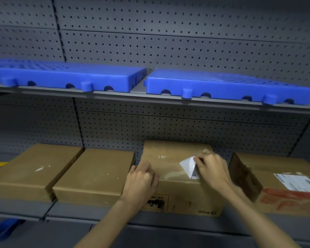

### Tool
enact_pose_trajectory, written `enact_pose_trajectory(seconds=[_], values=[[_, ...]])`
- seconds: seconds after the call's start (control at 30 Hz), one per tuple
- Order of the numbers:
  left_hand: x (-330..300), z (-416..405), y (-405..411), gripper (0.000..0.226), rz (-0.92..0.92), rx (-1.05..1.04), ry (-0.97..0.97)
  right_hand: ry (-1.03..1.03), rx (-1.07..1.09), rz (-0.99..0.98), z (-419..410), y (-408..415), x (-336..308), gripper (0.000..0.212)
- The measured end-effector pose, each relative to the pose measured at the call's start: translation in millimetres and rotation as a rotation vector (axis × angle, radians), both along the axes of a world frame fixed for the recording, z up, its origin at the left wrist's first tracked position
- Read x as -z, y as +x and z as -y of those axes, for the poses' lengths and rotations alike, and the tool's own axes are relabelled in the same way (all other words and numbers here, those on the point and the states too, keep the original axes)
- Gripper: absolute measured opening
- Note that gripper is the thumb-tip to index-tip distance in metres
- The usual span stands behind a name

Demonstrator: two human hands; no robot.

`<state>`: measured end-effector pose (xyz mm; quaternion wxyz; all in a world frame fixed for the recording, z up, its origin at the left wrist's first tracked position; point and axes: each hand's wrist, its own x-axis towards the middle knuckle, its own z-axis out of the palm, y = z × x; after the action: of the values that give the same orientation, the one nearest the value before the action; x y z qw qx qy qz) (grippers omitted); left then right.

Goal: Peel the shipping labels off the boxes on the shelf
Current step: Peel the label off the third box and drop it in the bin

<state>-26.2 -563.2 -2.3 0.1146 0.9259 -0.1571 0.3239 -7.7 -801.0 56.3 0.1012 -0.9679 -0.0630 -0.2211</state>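
Left hand (pixel 141 178): nearest to us, forearm coming up from 6 o'clock; fingers curled over the top left front corner of the tall box, gripping its edge.
Right hand (pixel 210 170): reaches in from 5 o'clock; thumb and fingertips pinch the lifted white label at its right side.
Label being peeled (pixel 189 166): white, curled up off the top of the tall box, its blank underside facing us; its lower corner, with a bit of barcode print, looks to be on the cardboard, though blur makes that hard to tell.
Tall box (pixel 179 194): brown cardboard, standing on the lower shelf just right of centre, taller than its neighbours; black print on its front face reads upside down.
Right box (pixel 276 176): at 3 o'clock of the tall box, close beside it, with red print on its front.
Second label (pixel 297 182): white with printed text, lying flat on top of the right box.
Two flat boxes (pixel 95 174): at 9 o'clock of the tall box, side by side and touching, with white paper scraps on their tops.
Lower shelf (pixel 89 211): grey metal, carrying all four boxes.
Blue plastic pallets (pixel 222 86): two, lying on the upper shelf at 12 o'clock.
Pegboard back wall (pixel 168 42): grey, perforated.
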Motion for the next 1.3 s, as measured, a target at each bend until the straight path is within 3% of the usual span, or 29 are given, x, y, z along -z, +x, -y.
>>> enact_pose_trajectory(seconds=[0.1,0.47,0.53,0.63,0.9,1.07,1.17,1.3], values=[[1,0,1,0.018,0.003,-0.004,-0.002,0.076,0.043,0.001,9,2,-1,0.021],[3,2,1,0.017,0.019,-0.014,0.005,0.065,-0.09,0.007,-12,-17,20,0.026],[2,1,1,0.017,0.015,-0.014,0.006,0.05,-0.002,0.039,1,-11,6,0.026],[2,2,1,0.018,0.009,-0.023,0.017,0.202,0.113,0.132,30,1,-14,0.022],[1,2,-1,0.018,-0.022,-0.029,0.031,0.119,0.033,-0.001,15,-7,7,0.023],[-3,5,-3,0.017,-0.067,-0.037,0.021,0.386,0.163,0.266,50,-3,-34,0.018],[-9,4,-5,0.023,-0.113,-0.041,0.016,0.406,0.056,0.169,37,-11,-23,0.017],[-27,2,-6,0.048,-0.28,-0.015,0.006,0.563,-0.052,0.081,23,-20,-10,0.015]])
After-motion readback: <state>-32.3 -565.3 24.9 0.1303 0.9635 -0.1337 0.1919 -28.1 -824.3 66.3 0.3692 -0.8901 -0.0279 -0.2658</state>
